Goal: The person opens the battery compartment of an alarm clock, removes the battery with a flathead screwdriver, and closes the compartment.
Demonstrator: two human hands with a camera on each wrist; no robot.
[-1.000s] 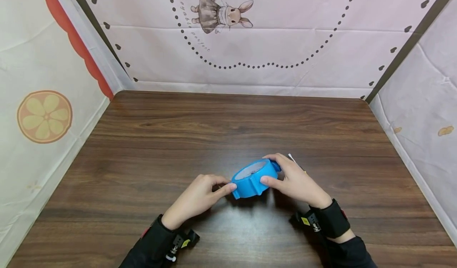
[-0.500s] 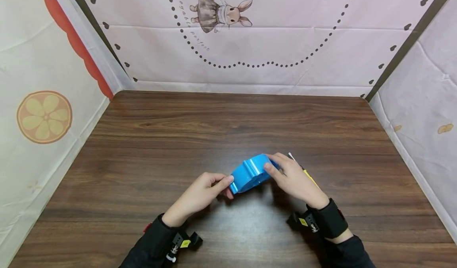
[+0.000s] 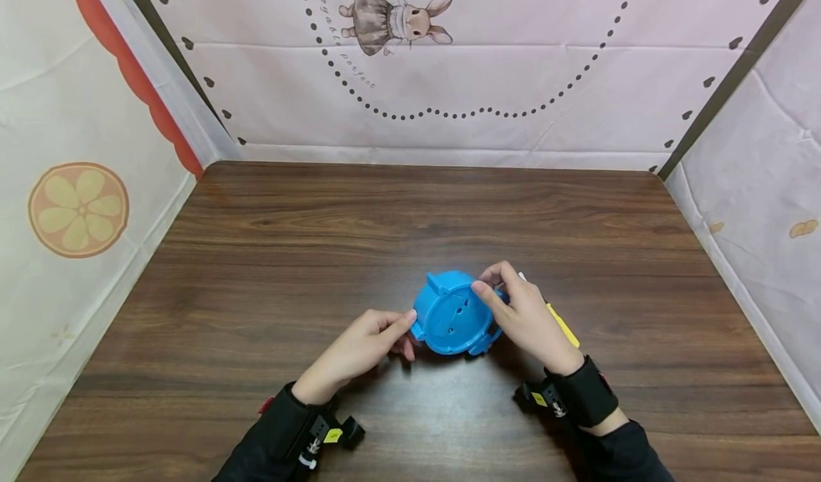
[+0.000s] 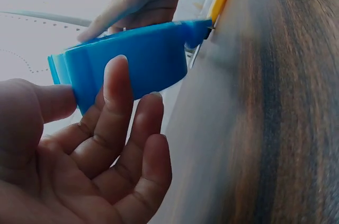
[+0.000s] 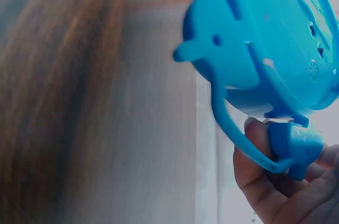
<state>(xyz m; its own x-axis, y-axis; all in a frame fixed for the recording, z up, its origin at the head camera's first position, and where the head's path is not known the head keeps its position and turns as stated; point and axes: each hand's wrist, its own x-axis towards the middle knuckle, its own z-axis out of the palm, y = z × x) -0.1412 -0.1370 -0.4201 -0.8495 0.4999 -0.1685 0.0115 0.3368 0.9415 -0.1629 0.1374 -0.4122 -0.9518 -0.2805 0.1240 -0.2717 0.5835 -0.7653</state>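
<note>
Change: a second ago the blue round case [image 3: 452, 314] showed its pale face upward; now it is tipped over, its back with small holes facing the head camera.
Case: blue plastic, round, with stubby feet and a thin loop handle seen in the right wrist view; held on edge just above the desk [image 3: 321, 239], near its front middle.
Contents: cannot tell; the face side is turned away from the head camera.
Left hand [image 3: 359, 350]: thumb and forefinger pinch the case's left rim; the other fingers [image 4: 151, 128] curl loosely beneath it.
Right hand [image 3: 529, 318]: fingers curled over the case's right rim, gripping it near the handle.
Yellow tool [image 3: 561, 325]: slim, yellow with a white tip, lying on the desk just behind the right hand, partly hidden by it.
Open room: bare wood stretches to the far, left and right edges of the desk.
Surround: printed cloth walls [image 3: 449, 75] on three sides.
Hard to see: both wrist views are blurred around the desk.
</note>
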